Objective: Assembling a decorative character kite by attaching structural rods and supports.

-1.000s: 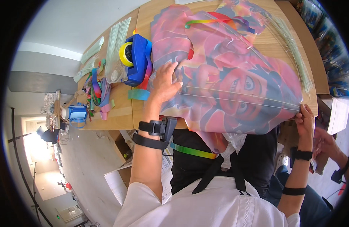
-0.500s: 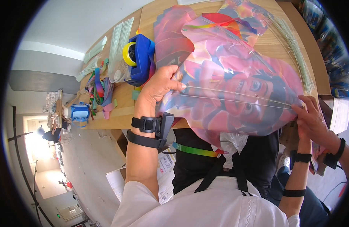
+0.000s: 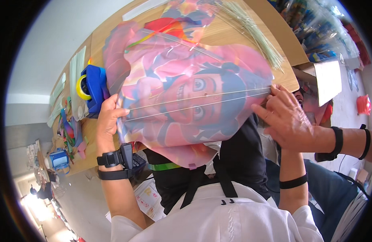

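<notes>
A thin, see-through pink kite point(image 3: 153, 90) printed with a cartoon face spreads across the table edge and over my lap. Two slim pale rods point(image 3: 194, 100) run across it and draw together toward its right end. My left hand point(image 3: 108, 121) pinches the kite's left edge beside the rod ends, thumb on top. From below comes my right forearm point(image 3: 292, 165); most of that hand is hidden behind another person's hand point(image 3: 290, 119). That hand reaches in from the right, its fingers by the kite's right tip. Which hand owns the fingertips at the tip I cannot tell.
A blue tape dispenser point(image 3: 96, 88) with yellow tape stands left of the kite. Coloured ribbons point(image 3: 71, 131) lie beyond it. Bundled thin rods point(image 3: 250, 30) rest at the table's far right, near a cardboard edge point(image 3: 280, 30). Bagged goods point(image 3: 310, 30) fill the right background.
The view has shifted, so the table and kite sit farther left in it. The other person's hand has moved inward over my right hand. My left hand keeps its pinch on the kite's edge.
</notes>
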Available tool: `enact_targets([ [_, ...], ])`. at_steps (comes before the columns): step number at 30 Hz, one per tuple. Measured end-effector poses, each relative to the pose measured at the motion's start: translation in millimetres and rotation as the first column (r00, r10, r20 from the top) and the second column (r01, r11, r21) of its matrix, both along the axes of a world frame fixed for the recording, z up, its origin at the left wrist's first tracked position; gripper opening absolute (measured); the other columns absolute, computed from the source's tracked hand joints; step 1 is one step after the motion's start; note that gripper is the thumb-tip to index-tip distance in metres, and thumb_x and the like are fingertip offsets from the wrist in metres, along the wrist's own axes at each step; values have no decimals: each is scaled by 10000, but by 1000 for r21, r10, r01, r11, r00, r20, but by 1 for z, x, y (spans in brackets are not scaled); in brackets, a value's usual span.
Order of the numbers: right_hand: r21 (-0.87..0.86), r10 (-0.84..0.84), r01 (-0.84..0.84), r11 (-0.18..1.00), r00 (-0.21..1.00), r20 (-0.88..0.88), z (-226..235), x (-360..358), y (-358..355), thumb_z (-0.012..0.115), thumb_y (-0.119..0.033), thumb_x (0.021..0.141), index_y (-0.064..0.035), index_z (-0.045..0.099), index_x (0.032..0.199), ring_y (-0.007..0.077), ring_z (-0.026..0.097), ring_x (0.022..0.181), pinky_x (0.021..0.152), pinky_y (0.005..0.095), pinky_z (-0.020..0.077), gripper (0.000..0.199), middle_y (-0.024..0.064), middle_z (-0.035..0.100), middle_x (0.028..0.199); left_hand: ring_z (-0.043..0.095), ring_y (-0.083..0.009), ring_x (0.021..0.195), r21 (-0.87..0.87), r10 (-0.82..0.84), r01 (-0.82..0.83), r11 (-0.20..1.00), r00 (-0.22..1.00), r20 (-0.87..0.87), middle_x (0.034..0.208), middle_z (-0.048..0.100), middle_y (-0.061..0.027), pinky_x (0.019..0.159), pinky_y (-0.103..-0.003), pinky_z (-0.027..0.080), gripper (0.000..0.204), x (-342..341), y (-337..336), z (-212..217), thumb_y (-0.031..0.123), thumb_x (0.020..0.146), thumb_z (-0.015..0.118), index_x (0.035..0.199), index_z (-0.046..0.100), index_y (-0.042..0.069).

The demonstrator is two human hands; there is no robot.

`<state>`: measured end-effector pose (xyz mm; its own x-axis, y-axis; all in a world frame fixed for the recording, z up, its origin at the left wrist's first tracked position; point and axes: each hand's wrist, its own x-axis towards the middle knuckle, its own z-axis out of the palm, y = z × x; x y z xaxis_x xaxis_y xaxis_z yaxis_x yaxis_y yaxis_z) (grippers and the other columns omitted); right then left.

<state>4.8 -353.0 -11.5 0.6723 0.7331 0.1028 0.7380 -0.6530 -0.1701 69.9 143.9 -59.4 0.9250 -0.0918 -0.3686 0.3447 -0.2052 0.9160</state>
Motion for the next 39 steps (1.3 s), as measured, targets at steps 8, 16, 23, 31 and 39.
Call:
enact_targets([
  [8,-67,-239,245,967,967,83,-20,5,-19,774,-195,613,-61,642,1157,304,473,1004,895,433,369,575,94,531,997,643,-144,889,-9,26,-26,1000,999,-21,1064,669,-47,810,-264,495,541,-2,-2,-7,-41,690,592,1231,583,-40],
  [16,-52,-325,321,946,933,-154,-35,11,-41,634,-162,790,-57,625,1139,287,480,915,756,409,428,364,100,510,942,593,-115,762,46,78,-78,996,997,2,929,645,-29,704,-244,475,368,-1,-7,-12,-56,687,600,1053,626,-19],
  [23,316,716,842,-437,538,-445,-156,-4,-13,594,-155,976,-48,605,990,262,619,853,658,273,546,109,72,624,955,561,-107,709,70,124,-124,990,992,-3,872,625,-20,671,-233,452,307,-3,-9,-18,-54,678,608,980,623,-4],
  [31,171,488,897,-408,373,-789,-145,-3,9,620,19,924,-44,611,964,235,704,831,639,265,586,75,81,667,904,587,-119,692,121,130,-128,984,992,-2,861,647,-36,634,-249,462,335,0,-8,-26,-74,664,609,994,622,-14],
  [39,195,428,858,-475,419,-801,-135,-7,27,617,59,905,-69,576,990,255,706,849,681,298,615,159,67,650,924,624,-301,1014,784,-317,-474,400,731,604,1022,647,-129,894,-390,488,357,-9,-47,-25,-6,759,674,1112,625,29],
])
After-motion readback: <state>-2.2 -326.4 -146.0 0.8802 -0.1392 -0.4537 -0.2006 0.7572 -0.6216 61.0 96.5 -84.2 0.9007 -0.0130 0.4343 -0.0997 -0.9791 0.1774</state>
